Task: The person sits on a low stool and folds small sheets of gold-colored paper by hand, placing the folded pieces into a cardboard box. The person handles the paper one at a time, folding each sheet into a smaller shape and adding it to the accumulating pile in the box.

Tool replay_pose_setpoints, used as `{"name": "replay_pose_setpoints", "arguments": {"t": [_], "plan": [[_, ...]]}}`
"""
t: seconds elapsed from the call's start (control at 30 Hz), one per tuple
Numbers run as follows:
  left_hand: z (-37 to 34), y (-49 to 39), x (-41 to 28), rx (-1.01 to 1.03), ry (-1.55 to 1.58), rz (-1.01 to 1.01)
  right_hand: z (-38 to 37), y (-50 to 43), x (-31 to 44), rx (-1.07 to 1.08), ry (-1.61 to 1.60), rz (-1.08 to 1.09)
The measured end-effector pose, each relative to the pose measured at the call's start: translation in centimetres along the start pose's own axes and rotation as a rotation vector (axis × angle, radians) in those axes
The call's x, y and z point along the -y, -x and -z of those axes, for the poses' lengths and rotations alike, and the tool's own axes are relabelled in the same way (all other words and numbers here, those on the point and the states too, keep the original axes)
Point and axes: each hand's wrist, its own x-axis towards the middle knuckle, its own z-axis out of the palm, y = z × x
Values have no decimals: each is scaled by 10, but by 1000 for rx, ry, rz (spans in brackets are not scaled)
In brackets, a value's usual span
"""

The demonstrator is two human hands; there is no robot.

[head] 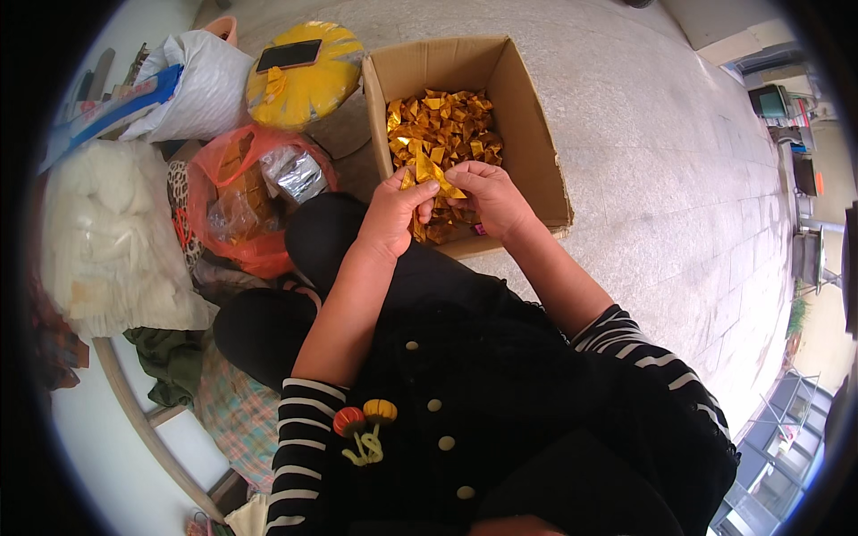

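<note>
Between my two hands is a piece of folded gold foil paper [431, 173]. My left hand [401, 204] pinches its lower left part with the thumb, and more narrow gold strips show among that hand's fingers. At its right end, my right hand [488, 194] grips it between thumb and fingertips. Both hands are over the near side of an open cardboard box [536, 141], which holds a heap of folded gold foil pieces [456, 114]. The fingers partly hide the foil's exact shape.
Left of the box, a red plastic bag [234, 251] holds gold and silver foil packs. Behind it, a phone [289, 55] and a gold scrap lie on a round yellow stool [328, 87]. A white woven sack [208, 80] and a translucent bag [114, 234] stand farther left.
</note>
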Motion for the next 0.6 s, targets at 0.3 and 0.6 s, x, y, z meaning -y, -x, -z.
{"name": "replay_pose_setpoints", "arguments": {"t": [0.3,0.6], "plan": [[1,0,0,99,37,15,8,4,1,106,-121,-73],[1,-1,1,91,60,21,0,9,-4,25,40,254]]}}
